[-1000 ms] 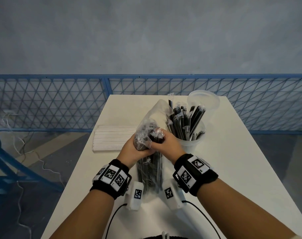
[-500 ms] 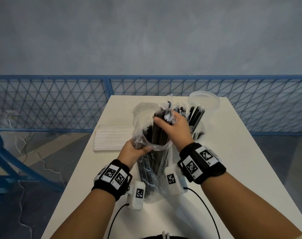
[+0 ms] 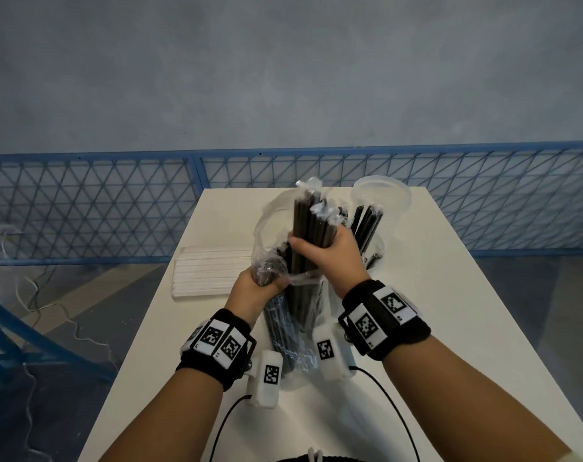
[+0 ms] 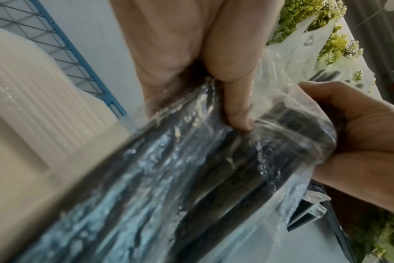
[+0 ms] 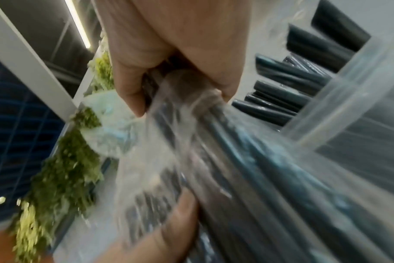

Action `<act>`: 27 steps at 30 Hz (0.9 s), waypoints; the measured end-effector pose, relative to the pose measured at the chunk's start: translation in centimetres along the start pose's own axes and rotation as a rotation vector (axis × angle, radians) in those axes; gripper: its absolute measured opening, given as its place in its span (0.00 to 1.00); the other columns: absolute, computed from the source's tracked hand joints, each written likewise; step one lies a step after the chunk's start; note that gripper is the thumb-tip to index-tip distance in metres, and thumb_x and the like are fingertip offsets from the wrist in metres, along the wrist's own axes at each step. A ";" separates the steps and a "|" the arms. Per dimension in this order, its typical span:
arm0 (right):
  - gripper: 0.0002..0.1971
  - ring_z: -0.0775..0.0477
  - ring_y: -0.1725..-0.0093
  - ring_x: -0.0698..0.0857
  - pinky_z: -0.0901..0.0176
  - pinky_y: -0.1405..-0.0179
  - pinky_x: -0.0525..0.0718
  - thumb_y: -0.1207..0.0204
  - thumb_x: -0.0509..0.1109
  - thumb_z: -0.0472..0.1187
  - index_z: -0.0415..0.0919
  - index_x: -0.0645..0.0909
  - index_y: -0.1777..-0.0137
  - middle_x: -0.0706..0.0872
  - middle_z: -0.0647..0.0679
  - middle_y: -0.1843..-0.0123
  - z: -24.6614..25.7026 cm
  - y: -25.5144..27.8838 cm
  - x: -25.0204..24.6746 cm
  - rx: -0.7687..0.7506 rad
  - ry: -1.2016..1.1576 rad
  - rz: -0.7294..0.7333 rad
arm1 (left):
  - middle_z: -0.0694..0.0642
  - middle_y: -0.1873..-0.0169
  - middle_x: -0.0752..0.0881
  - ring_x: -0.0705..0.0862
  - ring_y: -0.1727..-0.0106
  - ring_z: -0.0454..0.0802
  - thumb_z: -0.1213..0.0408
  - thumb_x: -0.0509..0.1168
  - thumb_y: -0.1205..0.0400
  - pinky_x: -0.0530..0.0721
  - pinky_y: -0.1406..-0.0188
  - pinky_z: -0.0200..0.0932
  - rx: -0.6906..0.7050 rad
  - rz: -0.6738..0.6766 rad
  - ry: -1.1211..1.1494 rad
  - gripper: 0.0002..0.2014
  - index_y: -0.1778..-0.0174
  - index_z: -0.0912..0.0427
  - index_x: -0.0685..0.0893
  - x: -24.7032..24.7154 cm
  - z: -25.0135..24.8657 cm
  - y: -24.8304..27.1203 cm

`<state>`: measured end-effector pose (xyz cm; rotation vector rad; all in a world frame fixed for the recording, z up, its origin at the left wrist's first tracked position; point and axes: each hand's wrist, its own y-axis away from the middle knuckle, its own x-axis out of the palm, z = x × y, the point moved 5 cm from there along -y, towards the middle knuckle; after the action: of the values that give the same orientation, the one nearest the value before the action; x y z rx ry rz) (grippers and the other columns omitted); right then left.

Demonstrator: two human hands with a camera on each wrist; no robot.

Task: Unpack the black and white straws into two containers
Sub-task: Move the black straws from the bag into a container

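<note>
Nearest, the left hand (image 3: 250,290) grips the mouth of the clear bag (image 3: 291,335), fingers curled round the crumpled plastic, with the bag's base seemingly resting on the tabletop (image 3: 433,328). Just above it the right hand (image 3: 330,253) is wrapped round a bundle of black straws (image 3: 308,225), which stands partly out of the bag. More black straws lie inside the bag below both hands. Behind the right hand a clear container (image 3: 383,241) holds black straws already, and a second container (image 3: 381,195) stands behind it, seemingly empty. To the left, a pack of white straws (image 3: 213,275) lies flat on the tabletop, apparently unopened.

By that showing the black half looks partly done and the white half not begun.

The left wrist view shows the left thumb (image 4: 236,110) pressing the film against the straws, hidden from the head camera. The right wrist view shows the container's rim (image 5: 349,85) close beside the gripped bundle, though blurred.
</note>
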<state>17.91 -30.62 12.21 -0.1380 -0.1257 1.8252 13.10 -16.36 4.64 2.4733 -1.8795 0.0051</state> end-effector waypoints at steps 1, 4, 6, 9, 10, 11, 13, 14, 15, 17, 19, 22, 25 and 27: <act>0.15 0.44 0.50 0.89 0.54 0.47 0.87 0.33 0.77 0.33 0.28 0.84 0.46 0.89 0.38 0.50 0.7 -0.1 -0.3 -0.003 -0.058 -0.029 | 0.56 0.57 0.88 0.86 0.52 0.54 0.74 0.72 0.28 0.83 0.47 0.48 0.005 0.001 -0.007 0.11 0.54 0.56 0.85 -0.1 -0.1 -0.1; 0.16 0.46 0.50 0.89 0.60 0.50 0.87 0.32 0.77 0.34 0.28 0.83 0.46 0.89 0.36 0.49 2.4 -0.7 -1.0 -0.043 -0.144 -0.094 | 0.56 0.55 0.89 0.87 0.50 0.54 0.68 0.76 0.31 0.83 0.44 0.50 -0.006 0.009 0.007 0.12 0.53 0.57 0.85 -0.3 -0.1 -0.3; 0.17 0.46 0.50 0.89 0.57 0.48 0.88 0.32 0.77 0.34 0.28 0.82 0.45 0.89 0.36 0.49 3.2 -0.8 -1.1 -0.062 -0.188 -0.134 | 0.58 0.54 0.90 0.87 0.49 0.55 0.64 0.77 0.33 0.82 0.41 0.53 -0.023 0.006 0.025 0.14 0.53 0.59 0.86 -0.4 0.1 -0.3; 0.13 0.51 0.51 0.89 0.56 0.45 0.87 0.30 0.75 0.31 0.29 0.83 0.46 0.89 0.40 0.51 3.9 -0.6 -0.9 -0.080 -0.236 -0.036 | 0.61 0.51 0.90 0.87 0.46 0.58 0.61 0.78 0.33 0.82 0.38 0.57 -0.043 -0.020 0.016 0.18 0.50 0.63 0.86 -0.7 0.6 -0.3; 0.10 0.52 0.51 0.88 0.56 0.45 0.86 0.30 0.74 0.30 0.32 0.84 0.48 0.89 0.43 0.52 4.1 -0.5 -0.6 -0.086 -0.219 0.060 | 0.61 0.53 0.90 0.87 0.48 0.58 0.63 0.77 0.32 0.83 0.40 0.56 -0.045 -0.040 0.009 0.15 0.51 0.62 0.86 -1.0 0.6 -0.3; 0.10 0.53 0.51 0.88 0.56 0.44 0.86 0.30 0.74 0.29 0.36 0.84 0.49 0.89 0.45 0.52 4.0 -0.3 -0.2 -0.086 -0.173 0.166 | 0.59 0.55 0.90 0.87 0.50 0.57 0.66 0.76 0.31 0.84 0.43 0.54 -0.044 -0.055 0.008 0.11 0.54 0.59 0.86 -1.2 0.5 -0.4; 0.14 0.49 0.46 0.88 0.55 0.41 0.85 0.33 0.77 0.30 0.43 0.84 0.50 0.89 0.45 0.49 3.3 0.1 0.5 -0.081 -0.015 0.341 | 0.53 0.61 0.90 0.87 0.55 0.55 0.67 0.77 0.33 0.85 0.51 0.49 -0.020 -0.050 0.029 0.11 0.57 0.55 0.86 -1.2 0.0 -0.4; 0.15 0.48 0.44 0.87 0.54 0.40 0.84 0.35 0.78 0.30 0.44 0.84 0.50 0.89 0.43 0.47 2.6 0.2 0.8 -0.079 0.061 0.379 | 0.51 0.63 0.90 0.87 0.56 0.53 0.65 0.79 0.36 0.86 0.54 0.47 -0.003 -0.035 0.039 0.14 0.57 0.54 0.86 -1.1 -0.2 -0.3; 0.14 0.47 0.44 0.87 0.53 0.40 0.84 0.35 0.79 0.30 0.44 0.85 0.51 0.89 0.42 0.47 2.0 0.4 1.0 -0.075 0.101 0.376 | 0.50 0.64 0.91 0.88 0.57 0.52 0.61 0.81 0.39 0.86 0.56 0.46 0.005 -0.022 0.043 0.17 0.57 0.54 0.87 -1.0 -0.4 -0.3; 0.11 0.46 0.49 0.88 0.50 0.41 0.85 0.34 0.78 0.28 0.41 0.85 0.55 0.89 0.42 0.52 1.3 0.5 1.2 -0.053 0.040 0.273 | 0.53 0.61 0.90 0.88 0.56 0.53 0.58 0.82 0.43 0.86 0.53 0.47 -0.004 -0.023 0.049 0.21 0.56 0.55 0.87 -1.0 -0.2 -0.5; 0.09 0.50 0.55 0.87 0.53 0.46 0.85 0.33 0.76 0.27 0.40 0.85 0.57 0.88 0.46 0.57 1.0 0.2 0.5 0.019 -0.139 0.077 | 0.57 0.58 0.90 0.87 0.51 0.58 0.62 0.81 0.39 0.84 0.47 0.51 -0.005 -0.033 0.038 0.18 0.55 0.56 0.87 -1.2 0.1 -0.7; 0.07 0.49 0.55 0.86 0.55 0.47 0.85 0.32 0.75 0.28 0.39 0.84 0.56 0.87 0.46 0.58 0.9 -0.7 -0.8 0.109 -0.398 -0.180 | 0.56 0.56 0.89 0.86 0.50 0.56 0.65 0.77 0.32 0.81 0.42 0.52 -0.019 -0.041 -0.015 0.12 0.54 0.54 0.86 -1.6 0.5 -1.0; 0.06 0.43 0.55 0.85 0.48 0.47 0.85 0.31 0.74 0.29 0.40 0.83 0.59 0.86 0.40 0.57 1.0 -0.9 -1.7 0.138 -0.560 -0.327 | 0.56 0.55 0.89 0.86 0.50 0.56 0.65 0.76 0.31 0.81 0.40 0.53 -0.040 -0.034 -0.029 0.12 0.53 0.54 0.86 -1.5 0.8 -1.1; 0.08 0.43 0.56 0.85 0.49 0.48 0.85 0.31 0.74 0.30 0.37 0.81 0.54 0.85 0.37 0.54 1.1 -0.8 -2.1 0.136 -0.622 -0.395 | 0.57 0.54 0.89 0.86 0.47 0.57 0.65 0.76 0.30 0.80 0.38 0.53 -0.049 -0.039 -0.020 0.13 0.51 0.56 0.86 -1.5 0.9 -1.3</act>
<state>19.00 -32.42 13.50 0.5226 -0.4316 1.4220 13.89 -14.56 3.62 2.4859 -1.8162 -0.0658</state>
